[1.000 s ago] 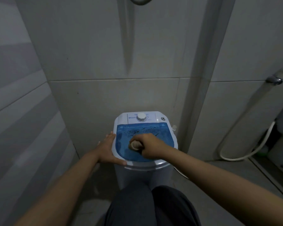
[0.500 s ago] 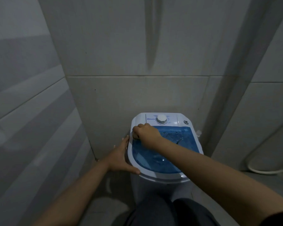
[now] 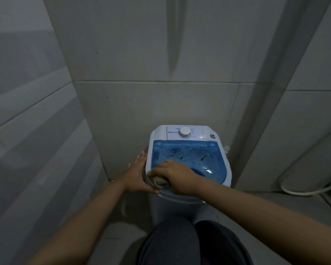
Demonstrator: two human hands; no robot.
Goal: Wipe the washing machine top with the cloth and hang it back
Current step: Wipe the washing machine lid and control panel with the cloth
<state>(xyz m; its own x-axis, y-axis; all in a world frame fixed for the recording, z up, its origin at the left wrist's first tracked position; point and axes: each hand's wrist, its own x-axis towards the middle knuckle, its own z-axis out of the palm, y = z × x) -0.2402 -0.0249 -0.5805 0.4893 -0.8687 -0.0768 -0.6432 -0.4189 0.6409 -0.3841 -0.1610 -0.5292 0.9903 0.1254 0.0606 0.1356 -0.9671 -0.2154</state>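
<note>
A small white washing machine (image 3: pixel 208 133) stands against the tiled wall, with a translucent blue lid (image 3: pixel 199 155) speckled with water drops and a white dial (image 3: pixel 185 132) at the back. My right hand (image 3: pixel 177 175) is closed around a small rolled beige cloth (image 3: pixel 159 181), pressing it on the lid's front left corner. Only a bit of the cloth shows under the fingers. My left hand (image 3: pixel 137 174) lies flat against the machine's left side, fingers spread, thumb on the front rim.
Grey tiled walls close in at the left and behind the machine. A white hose (image 3: pixel 304 190) curls on the floor at the right. My dark-trousered knees (image 3: pixel 189 243) are just in front of the machine.
My right hand has slid the cloth from the lid's back left corner down to its front left corner. The left hand stays on the machine's side.
</note>
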